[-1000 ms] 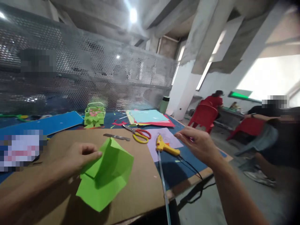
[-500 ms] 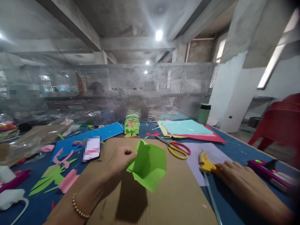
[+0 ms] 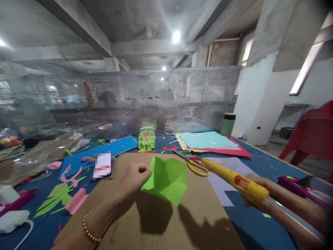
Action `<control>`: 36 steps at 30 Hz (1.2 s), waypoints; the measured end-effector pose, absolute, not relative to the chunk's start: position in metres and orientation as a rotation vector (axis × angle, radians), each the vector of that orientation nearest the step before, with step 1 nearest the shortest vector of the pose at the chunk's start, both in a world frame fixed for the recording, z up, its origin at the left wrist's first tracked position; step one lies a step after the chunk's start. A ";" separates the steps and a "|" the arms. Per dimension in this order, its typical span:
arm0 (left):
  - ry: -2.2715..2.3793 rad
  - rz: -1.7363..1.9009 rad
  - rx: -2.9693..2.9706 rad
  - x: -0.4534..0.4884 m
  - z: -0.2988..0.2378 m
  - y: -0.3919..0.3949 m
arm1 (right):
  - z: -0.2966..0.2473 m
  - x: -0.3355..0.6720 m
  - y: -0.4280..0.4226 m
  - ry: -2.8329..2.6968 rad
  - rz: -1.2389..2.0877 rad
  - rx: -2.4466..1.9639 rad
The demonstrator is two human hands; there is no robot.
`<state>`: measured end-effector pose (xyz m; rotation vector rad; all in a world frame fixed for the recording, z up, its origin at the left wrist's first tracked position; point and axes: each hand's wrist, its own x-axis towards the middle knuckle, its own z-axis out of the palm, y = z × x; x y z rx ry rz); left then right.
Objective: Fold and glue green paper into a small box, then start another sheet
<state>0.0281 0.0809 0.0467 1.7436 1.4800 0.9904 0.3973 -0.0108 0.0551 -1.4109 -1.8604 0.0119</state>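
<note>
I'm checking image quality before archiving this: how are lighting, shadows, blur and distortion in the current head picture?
All head view: a ceiling lamp flares; the green paper casts a dark shadow on the cardboard; the right hand looks motion-blurred; the pillar leans, likely wide-angle distortion.

grn bottle point(image 3: 227, 127), blk lid point(image 3: 230, 116) | red chair point(image 3: 309, 133), R edge | mesh screen point(image 3: 145, 104), prob. metal

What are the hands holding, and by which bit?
The left hand pinches the green paper by its left edge; the right hand holds the glue gun near its back, grip partly hidden.
</note>
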 end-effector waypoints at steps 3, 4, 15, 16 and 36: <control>1.504 1.004 1.769 0.029 0.051 0.078 | 0.060 0.377 -0.015 -1.925 0.324 -1.276; 1.506 1.012 1.777 0.030 0.052 0.078 | 0.062 0.369 -0.014 -1.964 0.442 -1.215; 1.356 1.128 1.605 0.034 0.049 0.077 | 0.060 0.299 0.003 -1.940 0.784 -1.140; 1.326 1.130 1.563 0.035 0.047 0.077 | 0.059 0.298 0.003 -1.920 0.777 -1.146; 0.938 1.100 1.120 0.041 0.036 0.069 | 0.060 0.310 -0.004 -1.820 0.841 -1.264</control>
